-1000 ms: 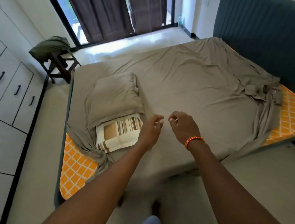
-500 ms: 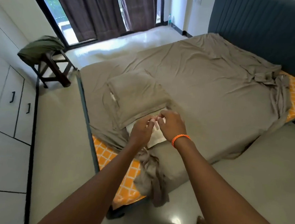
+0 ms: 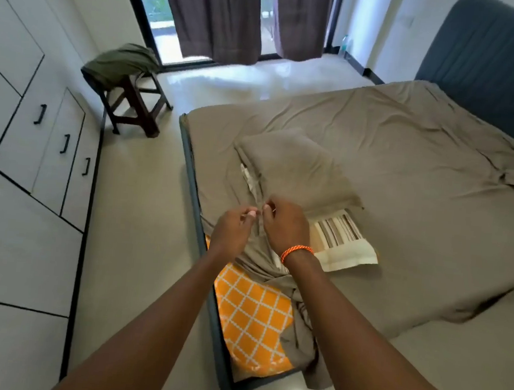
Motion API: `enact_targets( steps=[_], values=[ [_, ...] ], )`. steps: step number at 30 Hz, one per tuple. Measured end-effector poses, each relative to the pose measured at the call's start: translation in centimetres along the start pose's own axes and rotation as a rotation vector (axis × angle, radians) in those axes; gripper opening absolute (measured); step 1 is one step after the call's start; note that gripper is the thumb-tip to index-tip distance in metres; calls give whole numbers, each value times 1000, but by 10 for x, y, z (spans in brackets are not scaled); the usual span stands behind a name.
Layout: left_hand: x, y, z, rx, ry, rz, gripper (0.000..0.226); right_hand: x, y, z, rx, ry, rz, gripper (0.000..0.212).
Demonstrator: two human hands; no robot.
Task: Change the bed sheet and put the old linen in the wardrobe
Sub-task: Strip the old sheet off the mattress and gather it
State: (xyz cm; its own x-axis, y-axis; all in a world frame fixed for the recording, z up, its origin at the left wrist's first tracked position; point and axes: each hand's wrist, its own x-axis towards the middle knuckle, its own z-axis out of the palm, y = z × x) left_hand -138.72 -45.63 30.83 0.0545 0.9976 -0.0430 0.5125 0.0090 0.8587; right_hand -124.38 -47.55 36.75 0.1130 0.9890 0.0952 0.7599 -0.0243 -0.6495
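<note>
At the bed's near-left corner, I see my left hand (image 3: 234,230) and right hand (image 3: 284,225) with fingers curled, pinching the taupe sheet (image 3: 407,164); it looks light, limp, best gathered by its loosened edge.

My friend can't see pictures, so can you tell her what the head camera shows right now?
A person's left hand and right hand pinch a fold of the grey bed sheet beside a grey pillow. A pulled-back corner bares the orange patterned mattress. White wardrobe doors line the left wall near a wooden stool.
</note>
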Motion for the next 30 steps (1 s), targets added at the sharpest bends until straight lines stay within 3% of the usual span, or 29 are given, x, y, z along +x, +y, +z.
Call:
enact_targets(
  steps=[2,13,19,23,30],
  values=[
    [15,-16,-24,3,5,-21,36,11,-18,25,17,-8,2,23],
    [170,-153,-234,1,23,-82,26,152,-176,234,-77,-6,50,20],
    [268,-181,-339,40,-29,-42,26,230,-264,313,-21,28,59,17],
    [327,-198,-379,22,-43,-30,26,280,-287,348,32,50,28,7],
    [446,-234,-414,38,-107,-40,26,398,-296,405,41,47,65,15]
  ],
)
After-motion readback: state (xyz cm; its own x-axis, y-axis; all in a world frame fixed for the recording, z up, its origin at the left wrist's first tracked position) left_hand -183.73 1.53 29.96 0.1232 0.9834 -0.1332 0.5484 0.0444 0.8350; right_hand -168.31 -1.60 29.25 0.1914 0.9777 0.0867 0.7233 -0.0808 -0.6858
